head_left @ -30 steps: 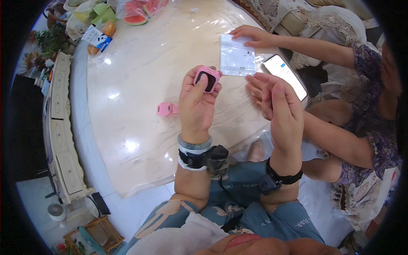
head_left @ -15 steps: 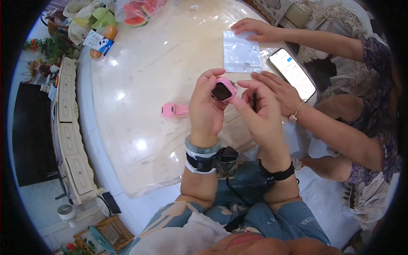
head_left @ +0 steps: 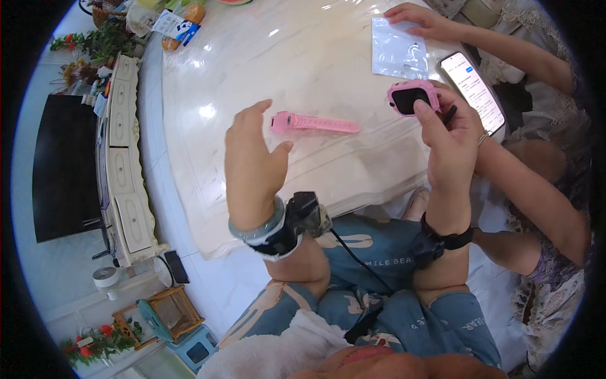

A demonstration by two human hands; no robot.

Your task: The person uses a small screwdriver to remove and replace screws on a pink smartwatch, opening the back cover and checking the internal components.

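My right hand (head_left: 449, 136) holds a pink watch body with a black screen (head_left: 411, 98) above the table edge. My left hand (head_left: 251, 161) hovers with fingers apart and nothing in it, just short of a pink watch strap (head_left: 314, 123) lying flat on the white marble table (head_left: 252, 76). Another person's hand (head_left: 489, 148) reaches in behind my right hand and touches it.
A smartphone with a lit screen (head_left: 472, 90) and a clear plastic bag (head_left: 398, 55) lie at the far right, where another person's hand (head_left: 416, 19) rests on the bag. Snack packets (head_left: 177, 22) sit at the far left edge. A white cabinet (head_left: 123, 151) and dark TV (head_left: 60, 167) stand left.
My left hand let go of the watch body and moved left toward the strap. My right hand now holds the watch body alone, farther right.
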